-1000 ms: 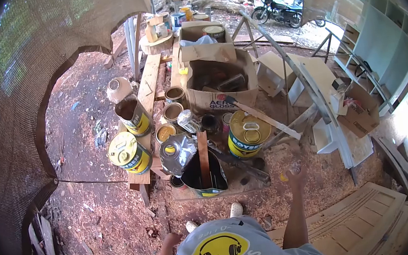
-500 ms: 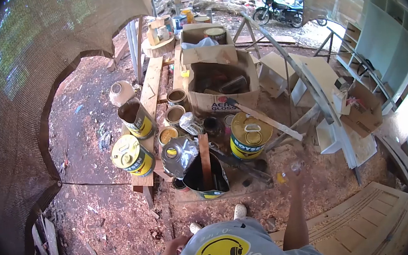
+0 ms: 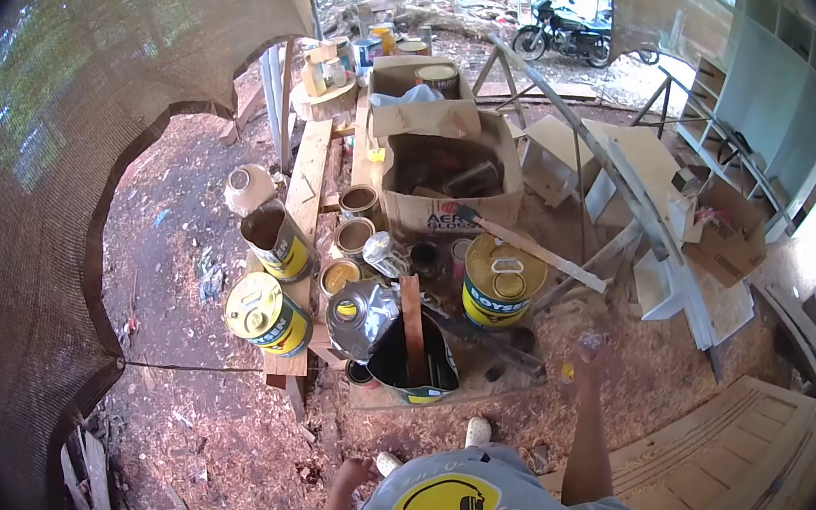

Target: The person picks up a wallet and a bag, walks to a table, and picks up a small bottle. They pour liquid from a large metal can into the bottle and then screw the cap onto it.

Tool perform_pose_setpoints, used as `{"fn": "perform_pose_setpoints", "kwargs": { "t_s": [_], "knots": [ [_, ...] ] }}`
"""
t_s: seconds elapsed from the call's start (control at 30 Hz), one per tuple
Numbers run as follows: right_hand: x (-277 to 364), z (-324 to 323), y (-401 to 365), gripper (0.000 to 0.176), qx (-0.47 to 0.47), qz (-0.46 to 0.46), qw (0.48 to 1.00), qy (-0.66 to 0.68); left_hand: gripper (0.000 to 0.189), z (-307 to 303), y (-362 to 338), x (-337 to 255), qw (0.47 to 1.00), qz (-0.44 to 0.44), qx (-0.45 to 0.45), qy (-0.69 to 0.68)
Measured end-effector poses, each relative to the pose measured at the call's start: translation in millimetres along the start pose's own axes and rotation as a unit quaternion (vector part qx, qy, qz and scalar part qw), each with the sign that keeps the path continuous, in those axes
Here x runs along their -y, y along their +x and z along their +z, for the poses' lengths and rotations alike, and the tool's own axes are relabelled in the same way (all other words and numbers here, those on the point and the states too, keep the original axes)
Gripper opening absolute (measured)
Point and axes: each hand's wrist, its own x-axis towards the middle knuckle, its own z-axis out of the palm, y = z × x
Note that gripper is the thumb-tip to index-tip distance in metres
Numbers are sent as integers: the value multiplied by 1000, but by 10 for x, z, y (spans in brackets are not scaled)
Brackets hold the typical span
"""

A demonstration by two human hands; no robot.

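R hand (image 3: 590, 367) holds a small clear container (image 3: 592, 342), fingers apparently curled round it; grip detail too blurred to tell. Container sits out past the front R corner of the low board (image 3: 504, 386), off its edge & apart from it. Long axis hard to read; seems to slant, w/ a yellow bit (image 3: 568, 372) at the lower L, on the side facing that corner. Can't tell if the yellow's part of it

L hand (image 3: 355, 474) is low by the L shoe (image 3: 388, 462), nr the shirt (image 3: 447, 505), short of the board's front L corner; nothing visible in it, can't tell how wide the fingers are. It's well apart from the container, so R is the near hand by far

Btwn the hands, further fwd: open can (image 3: 422, 394) at the board's front edge, stick (image 3: 413, 325) upright in it. Closed can (image 3: 497, 310) stands nr the board's R end, fwd & L of R hand
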Motion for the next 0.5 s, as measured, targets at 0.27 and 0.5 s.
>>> {"fn": "perform_pose_setpoints", "kwargs": {
  "t_s": [0.27,0.5],
  "knots": [
    [-433,113,102,82,-137,-46,976,-162,41,286,-101,714,986,-7,-21,162],
    [-62,8,28,78,4,-39,985,-171,35,228,-203,919,987,-94,112,73]
  ]
}}
